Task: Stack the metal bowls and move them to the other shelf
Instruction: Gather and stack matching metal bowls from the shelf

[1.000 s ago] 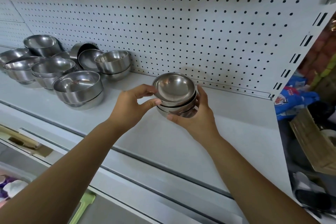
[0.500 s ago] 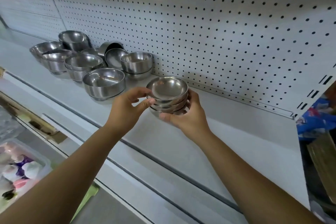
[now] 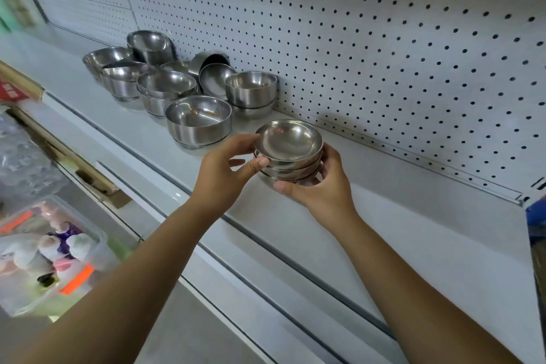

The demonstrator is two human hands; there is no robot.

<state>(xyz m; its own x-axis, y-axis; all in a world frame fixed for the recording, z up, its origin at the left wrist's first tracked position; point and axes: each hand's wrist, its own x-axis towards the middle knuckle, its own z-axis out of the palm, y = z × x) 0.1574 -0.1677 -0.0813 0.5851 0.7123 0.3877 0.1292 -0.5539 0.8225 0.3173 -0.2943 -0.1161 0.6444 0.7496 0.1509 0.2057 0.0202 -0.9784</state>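
A small stack of shallow metal bowls is held over the white shelf, just in front of the pegboard. My left hand pinches the stack's left rim with thumb and fingers. My right hand cups the stack from below and the right, fingers curled round it. Whether the stack touches the shelf is hidden by my hands. To the left, several deeper metal bowls stand in a cluster on the same shelf, some nested in pairs, one tipped on its side.
The white pegboard back wall rises right behind the bowls. Below the shelf's front lip at the left sits a clear plastic box of small goods. Blue packaging shows past the shelf's right end.
The view has swung to the right, so the cluster of bowls sits further right in frame. Both hands keep the same hold on the stack, which stays close to the pegboard.
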